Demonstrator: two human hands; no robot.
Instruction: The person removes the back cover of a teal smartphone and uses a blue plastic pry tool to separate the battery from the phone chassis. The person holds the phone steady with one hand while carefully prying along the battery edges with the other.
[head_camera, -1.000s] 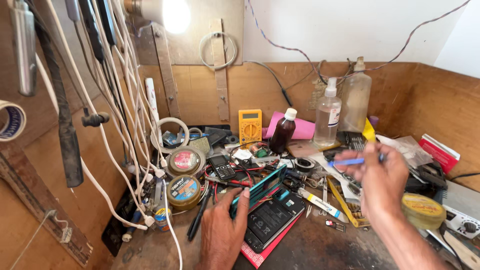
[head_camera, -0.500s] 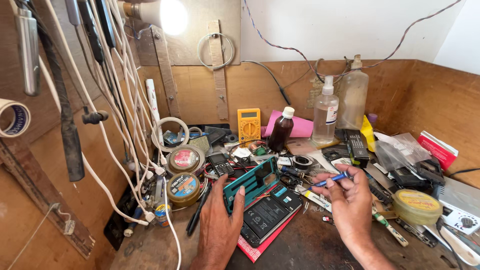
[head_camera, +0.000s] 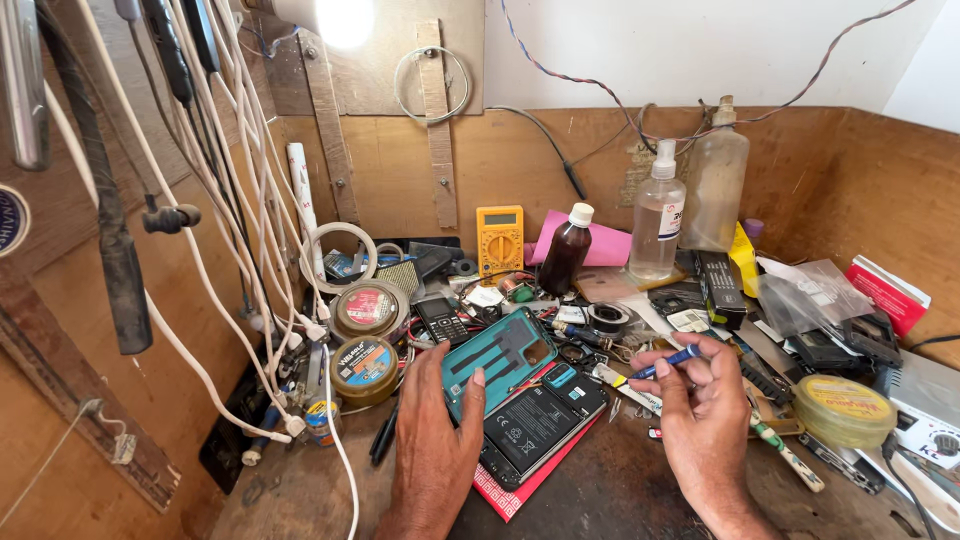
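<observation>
Steadying: opened phone (head_camera: 530, 425) is pinned flat on the desk (head_camera: 600, 495) by the left hand (head_camera: 435, 440).
Right hand (head_camera: 700, 410): blue screwdriver (head_camera: 668, 362) is pinched, tip held beside the phone.

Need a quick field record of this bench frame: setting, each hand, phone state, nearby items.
setting: cluttered wooden workbench, cables hanging at left
left hand: resting on the teal back cover
right hand: holding a blue-handled tool above the bench
phone: open, battery exposed, lying on a red pad
nearby: yellow multimeter, brown bottle, clear spray bottle
</observation>
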